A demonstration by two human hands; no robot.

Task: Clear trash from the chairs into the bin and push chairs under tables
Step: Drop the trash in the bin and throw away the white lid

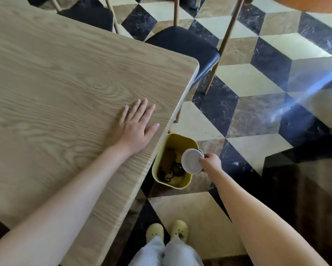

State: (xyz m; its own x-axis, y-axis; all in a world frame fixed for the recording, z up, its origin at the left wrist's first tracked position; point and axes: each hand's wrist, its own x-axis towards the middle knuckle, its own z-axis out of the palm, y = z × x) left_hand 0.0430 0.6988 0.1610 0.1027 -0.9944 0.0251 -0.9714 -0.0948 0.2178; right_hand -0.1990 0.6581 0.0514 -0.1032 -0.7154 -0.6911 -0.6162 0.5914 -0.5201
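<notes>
A yellow bin [185,182] stands on the floor beside the corner of the wooden table [55,83], with dark and yellow trash inside. My right hand [212,162] holds a cup with a white lid [192,163] over the bin's right rim. My left hand [136,125] lies flat on the tabletop near its right edge, fingers straight. A dark-seated chair [186,47] with wooden legs stands at the table's far corner, partly tucked under it.
A second dark chair seat [88,15] shows beyond the table's far edge. The floor is checkered in black, tan and cream tiles. A dark piece of furniture [314,169] stands at the right. My feet in yellow shoes [167,231] are just behind the bin.
</notes>
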